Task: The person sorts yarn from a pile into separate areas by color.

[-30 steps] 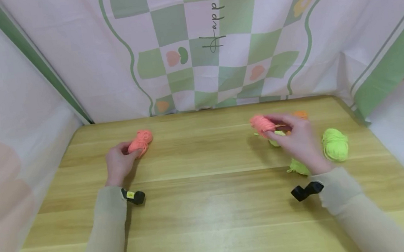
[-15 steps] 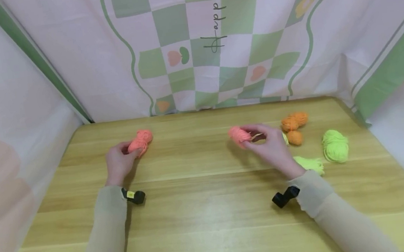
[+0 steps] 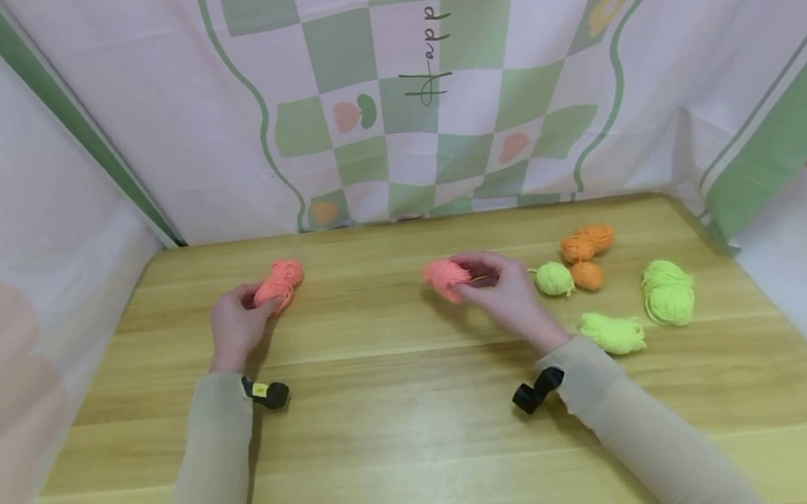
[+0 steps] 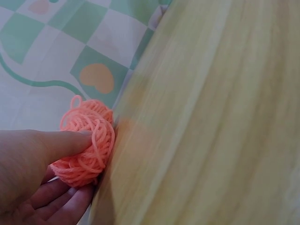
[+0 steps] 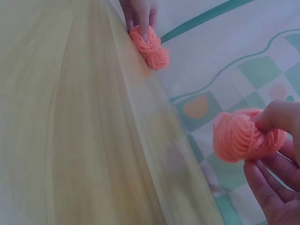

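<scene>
At the table's left, my left hand [image 3: 237,327] pinches a coral yarn ball [image 3: 274,293] between thumb and fingers. Another coral yarn ball [image 5: 158,58] lies against it on the far side, as the right wrist view shows. My right hand [image 3: 503,294] grips a third coral yarn ball [image 3: 446,279], which hangs a little above the table's middle. In the right wrist view this ball [image 5: 241,136] sits between the thumb and the fingertips. The left wrist view shows the left thumb lying across the strands of its yarn ball [image 4: 89,154].
Orange yarn balls [image 3: 588,275] lie grouped at the right rear of the wooden table [image 3: 411,436]. Near them are a small lime yarn ball [image 3: 554,278], a longer lime bundle [image 3: 613,333] and a large lime ball [image 3: 669,292]. A patterned curtain [image 3: 361,156] stands behind.
My right hand has carried its coral yarn ball leftward from the right side to the table's middle, uncovering the orange and lime yarn. My left hand has stayed in place.
</scene>
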A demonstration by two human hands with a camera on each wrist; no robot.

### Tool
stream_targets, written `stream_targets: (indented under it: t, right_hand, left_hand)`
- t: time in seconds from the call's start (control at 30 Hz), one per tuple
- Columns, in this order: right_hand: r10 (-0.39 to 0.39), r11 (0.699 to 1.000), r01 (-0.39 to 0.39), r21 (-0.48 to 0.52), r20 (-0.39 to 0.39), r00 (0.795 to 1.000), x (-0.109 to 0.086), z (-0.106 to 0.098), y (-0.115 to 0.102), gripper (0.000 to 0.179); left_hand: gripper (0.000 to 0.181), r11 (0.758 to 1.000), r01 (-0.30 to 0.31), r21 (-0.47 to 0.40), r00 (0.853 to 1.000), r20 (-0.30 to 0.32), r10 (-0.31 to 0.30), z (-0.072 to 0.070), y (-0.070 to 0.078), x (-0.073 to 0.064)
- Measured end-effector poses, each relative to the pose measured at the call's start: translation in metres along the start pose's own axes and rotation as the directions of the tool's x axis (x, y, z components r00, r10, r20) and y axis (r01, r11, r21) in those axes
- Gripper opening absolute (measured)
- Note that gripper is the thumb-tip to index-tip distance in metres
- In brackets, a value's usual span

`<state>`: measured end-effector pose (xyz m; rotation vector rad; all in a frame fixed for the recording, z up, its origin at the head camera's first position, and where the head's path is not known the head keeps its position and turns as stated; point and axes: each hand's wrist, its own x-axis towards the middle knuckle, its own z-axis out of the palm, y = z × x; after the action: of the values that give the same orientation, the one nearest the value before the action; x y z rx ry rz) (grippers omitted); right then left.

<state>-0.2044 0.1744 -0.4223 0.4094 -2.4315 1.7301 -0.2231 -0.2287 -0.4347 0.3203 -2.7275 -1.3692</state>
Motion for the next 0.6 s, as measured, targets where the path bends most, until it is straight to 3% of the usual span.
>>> stream_targets:
  t: [0.3,0.6]
  right_hand:
    - [0.101,0.991,-0.105,0.084,0.058,0.993,0.009,0.029,0.003,0.043]
    - [0.105,0.985,-0.116,0.126,0.089,0.99,0.012,0.06,0.004,0.04]
  left_hand:
    - [0.045,1.0,0.009,0.007,1.0,0.0,-0.009,0.0,0.002,-0.002]
    - [0.043,1.0,-0.005,0.018,1.0,-0.011,0.005,0.0,0.001,-0.001]
